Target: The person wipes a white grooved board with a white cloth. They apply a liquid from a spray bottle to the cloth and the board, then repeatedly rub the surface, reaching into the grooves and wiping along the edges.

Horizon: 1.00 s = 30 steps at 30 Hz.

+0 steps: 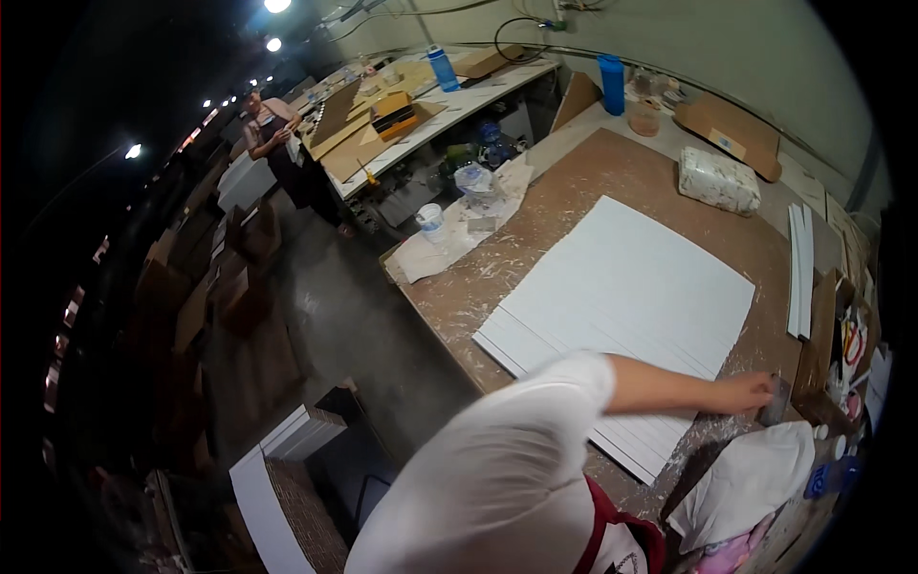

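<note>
My left arm, in a white sleeve, reaches across to the right over the worktable (564,206). At its end my left hand (741,393) is closed, with its fingertips at a small dark grey piece (775,402) whose kind I cannot make out. This is beside an open cardboard box (818,368). Beneath my forearm lies a large white board (626,287), with several long narrow white strips (645,445) along its near side. My right hand is out of view.
At the right edge are white strips (800,273), red-handled scissors (853,337) and a white cloth (751,478). A white-smeared block (719,180), a blue bottle (612,84) and a white tub (430,222) stand farther off. Another person (277,143) stands by the far table.
</note>
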Available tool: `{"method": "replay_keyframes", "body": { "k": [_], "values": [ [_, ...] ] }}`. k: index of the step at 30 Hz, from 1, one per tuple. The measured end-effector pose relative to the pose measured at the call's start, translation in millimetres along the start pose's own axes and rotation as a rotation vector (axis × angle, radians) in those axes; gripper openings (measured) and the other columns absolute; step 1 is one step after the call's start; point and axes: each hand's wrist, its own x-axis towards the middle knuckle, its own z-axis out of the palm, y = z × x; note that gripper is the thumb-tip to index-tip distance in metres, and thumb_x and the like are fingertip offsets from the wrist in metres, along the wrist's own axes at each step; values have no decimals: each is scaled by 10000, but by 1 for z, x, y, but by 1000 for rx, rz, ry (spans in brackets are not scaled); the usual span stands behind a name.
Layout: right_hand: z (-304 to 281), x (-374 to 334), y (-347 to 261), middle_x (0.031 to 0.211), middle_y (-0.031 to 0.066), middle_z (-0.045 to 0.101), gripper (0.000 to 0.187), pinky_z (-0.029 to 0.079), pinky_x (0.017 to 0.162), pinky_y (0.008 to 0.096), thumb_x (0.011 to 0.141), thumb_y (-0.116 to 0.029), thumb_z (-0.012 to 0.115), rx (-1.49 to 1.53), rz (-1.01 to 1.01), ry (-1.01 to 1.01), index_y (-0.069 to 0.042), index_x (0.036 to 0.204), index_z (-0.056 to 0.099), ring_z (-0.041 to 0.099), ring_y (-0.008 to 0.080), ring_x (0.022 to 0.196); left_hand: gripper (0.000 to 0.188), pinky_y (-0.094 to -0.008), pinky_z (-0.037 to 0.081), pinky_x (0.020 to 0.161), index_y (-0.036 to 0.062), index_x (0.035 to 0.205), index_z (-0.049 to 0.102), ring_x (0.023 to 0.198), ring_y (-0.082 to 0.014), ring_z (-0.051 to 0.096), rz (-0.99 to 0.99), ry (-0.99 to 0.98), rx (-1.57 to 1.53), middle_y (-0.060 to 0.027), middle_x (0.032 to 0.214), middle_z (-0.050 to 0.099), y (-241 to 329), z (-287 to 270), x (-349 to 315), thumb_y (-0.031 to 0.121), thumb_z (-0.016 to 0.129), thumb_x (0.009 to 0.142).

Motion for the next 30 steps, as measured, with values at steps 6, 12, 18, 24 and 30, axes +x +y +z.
{"method": "replay_keyframes", "body": {
  "k": [6,12,18,24,30],
  "values": [
    [100,-27,-34,1415,140,409,480,398,990,346,950,-214,421,215,-88,-526,-22,1388,378,494,267,1193,893,-405,502,736,160,1463,228,1007,-332,584,-492,-277,-536,-186,1347,440,63,-38,-199,784,174,828],
    [195,-120,-101,1380,135,428,522,365,1020,394,928,-218,502,1029,824,-839,-12,1376,333,486,255,1187,501,-433,403,1010,74,1336,390,1212,-245,480,-213,240,-1236,-109,1338,477,33,-75,-221,354,485,932],
    [241,-183,-68,1215,82,572,330,512,840,337,927,-164,506,739,564,-806,-32,1229,501,597,212,1019,485,-413,269,1118,31,1365,342,1294,-264,389,-304,567,-1210,-123,1384,423,98,-151,-285,291,438,966],
    [270,-230,-36,1255,139,532,397,420,1000,373,941,-147,455,764,485,-778,3,1306,407,516,232,1176,447,-400,347,1065,41,1348,375,1218,-250,469,-426,400,-1205,-100,1310,488,80,-178,-302,299,419,986],
    [273,-199,-12,1264,160,512,416,445,981,386,943,-166,415,449,85,-585,35,1306,391,517,248,1171,400,-338,452,917,76,1303,429,1155,-191,511,-412,192,-910,-49,1263,503,63,-232,-321,313,447,981]
  ]
}}
